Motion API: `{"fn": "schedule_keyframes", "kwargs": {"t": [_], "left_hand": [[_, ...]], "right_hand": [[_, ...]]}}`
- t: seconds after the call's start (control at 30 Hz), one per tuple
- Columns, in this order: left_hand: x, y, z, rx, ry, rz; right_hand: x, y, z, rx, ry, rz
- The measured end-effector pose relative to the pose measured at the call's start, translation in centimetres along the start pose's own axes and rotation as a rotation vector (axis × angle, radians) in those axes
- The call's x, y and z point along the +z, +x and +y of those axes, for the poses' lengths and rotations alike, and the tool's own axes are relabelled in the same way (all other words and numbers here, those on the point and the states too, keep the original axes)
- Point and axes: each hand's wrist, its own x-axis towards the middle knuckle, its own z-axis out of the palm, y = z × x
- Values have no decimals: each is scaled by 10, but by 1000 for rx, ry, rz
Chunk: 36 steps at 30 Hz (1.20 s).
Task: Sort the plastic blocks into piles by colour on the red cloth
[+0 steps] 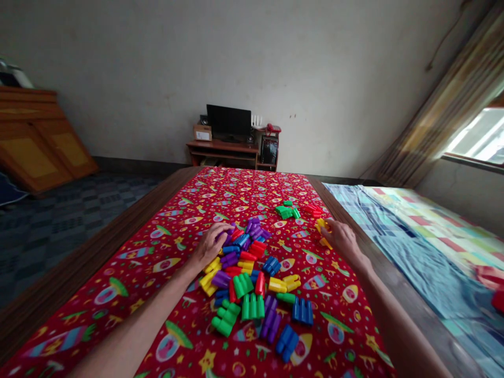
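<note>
At the left rim of a mixed pile of plastic building blocks, my left hand (212, 244) has its fingers curled against a purple block (228, 241). Its fingertips are partly hidden among the pieces. Over to the right, my right hand (343, 239) pinches a yellow block (321, 224) near the table's right edge. A second yellow block (325, 243) lies just below those fingers. Between my hands lie green blocks (252, 306), blue blocks (302, 311), red blocks (257, 249) and more purple and yellow ones.
Small groups of green blocks (286, 211) and red blocks (314, 211) lie farther back on the red patterned cloth (157, 294). The table's dark wooden edge (129, 231) shows at left. A bed (433, 252) stands at right, and a desk with a monitor (229, 123) beyond.
</note>
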Motion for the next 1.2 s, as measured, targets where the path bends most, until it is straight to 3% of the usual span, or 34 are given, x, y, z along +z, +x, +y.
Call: {"fn": "schedule_keyframes", "kwargs": {"t": [0.07,0.17,0.37,0.47,0.53,0.67,0.73,1.0,1.2], "left_hand": [[-1,0,0,-2,-7,-3],[-1,0,0,3,-18,4],[-2,0,3,-4,-4,0],[-3,0,4,-8,8,-16],[-3,0,3,-3,11,-13],[-3,-1,2,7,15,-10],[-2,-1,1,15,12,-5],[-1,-2,-1,33,16,-12],[-1,-1,-2,49,27,-2]], "right_hand": [[-3,1,22,118,-59,-78],[1,-3,42,159,-51,-199],[-3,-4,49,147,74,-90],[-19,-2,26,120,131,-67],[-33,-8,-3,14,230,-135],[-53,-32,-68,-384,481,-606],[-54,-45,-87,-527,509,-726],[-31,-54,-87,-524,548,-751],[-27,-33,-62,-346,417,-568]]}}
